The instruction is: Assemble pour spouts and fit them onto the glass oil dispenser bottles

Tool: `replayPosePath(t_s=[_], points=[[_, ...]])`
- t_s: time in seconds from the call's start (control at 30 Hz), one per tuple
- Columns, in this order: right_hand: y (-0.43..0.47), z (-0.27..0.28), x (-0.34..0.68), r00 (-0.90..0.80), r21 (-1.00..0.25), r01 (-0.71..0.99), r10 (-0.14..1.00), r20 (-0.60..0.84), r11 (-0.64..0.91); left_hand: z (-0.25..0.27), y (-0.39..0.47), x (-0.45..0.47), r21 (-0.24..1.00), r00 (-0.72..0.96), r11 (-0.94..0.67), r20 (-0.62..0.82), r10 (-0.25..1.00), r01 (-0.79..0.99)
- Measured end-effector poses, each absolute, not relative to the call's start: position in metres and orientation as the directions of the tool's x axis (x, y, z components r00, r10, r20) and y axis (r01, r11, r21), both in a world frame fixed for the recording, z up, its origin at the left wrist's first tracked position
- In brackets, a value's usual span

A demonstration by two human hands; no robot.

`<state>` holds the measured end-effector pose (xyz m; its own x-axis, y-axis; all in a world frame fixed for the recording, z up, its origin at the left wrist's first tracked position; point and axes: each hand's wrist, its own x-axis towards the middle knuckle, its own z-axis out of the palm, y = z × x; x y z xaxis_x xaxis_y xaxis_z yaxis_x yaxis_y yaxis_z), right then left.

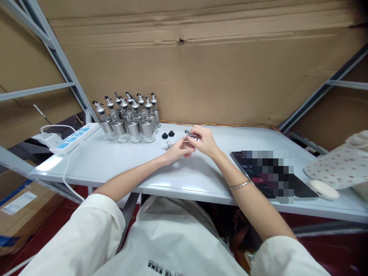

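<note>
Right hand: the right hand (pixel 205 140) has its fingers closed on a small black-and-silver part (pixel 189 135), held just above the surface (pixel 201 180); the fingers cover much of it.
Left hand: the left hand (pixel 176 150) has curled fingers just beside the right hand's; whether they grip anything, I cannot tell.
Silver piece: a small silver piece (pixel 167 145) shows just beyond the left hand, partly hidden by it.
Black stoppers: two black stoppers (pixel 168 134) sit side by side, between hands and bottles.
Bottles: clear glass bottles (pixel 133 128) with metal sleeves and pourer tops crowd the back left; those behind overlap too much to count.
Screen: a dark tablet (pixel 253 168) lies at right, much of its display blocked by pixelation.
Right edge: a spotted cloth-like item (pixel 336 165) is cut off by the picture's side, near a white oval object (pixel 323 189).
Surface: pale, glossy, reflecting light; a power strip (pixel 79 138) lies at left.
Room: cardboard (pixel 207 80) walls the back; grey metal frames (pixel 64 65) flank it; the floor (pixel 37 239) is red.
</note>
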<state>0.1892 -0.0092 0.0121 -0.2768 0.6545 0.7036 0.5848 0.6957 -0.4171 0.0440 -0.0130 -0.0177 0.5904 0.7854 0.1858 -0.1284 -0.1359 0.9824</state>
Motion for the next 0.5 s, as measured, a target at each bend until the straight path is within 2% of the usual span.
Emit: replayPosePath(t_s=[0.13,0.23,0.33,0.5], points=[[-0.0110,0.0108,0.1855,-0.204,-0.632,0.495,0.787,0.583,0.596,-0.0193,-0.0132,0.0468,0.979,0.535,-0.027,0.134,0.834,-0.202],[-0.0095,0.0072,0.1847,-0.204,-0.754,0.376,0.842,0.500,0.539,-0.0220,-0.0104,0.0467,0.961,0.548,0.038,0.124,0.827,-0.275],[-0.0078,0.0034,0.1837,-0.211,-0.777,0.321,0.841,0.499,0.542,-0.0247,-0.0096,0.0460,0.959,0.564,0.044,0.126,0.816,-0.279],[-0.0094,0.0027,0.1811,-0.223,-0.714,0.380,0.808,0.546,0.588,-0.0274,-0.0109,0.0468,0.985,0.575,-0.011,0.109,0.811,-0.171]])
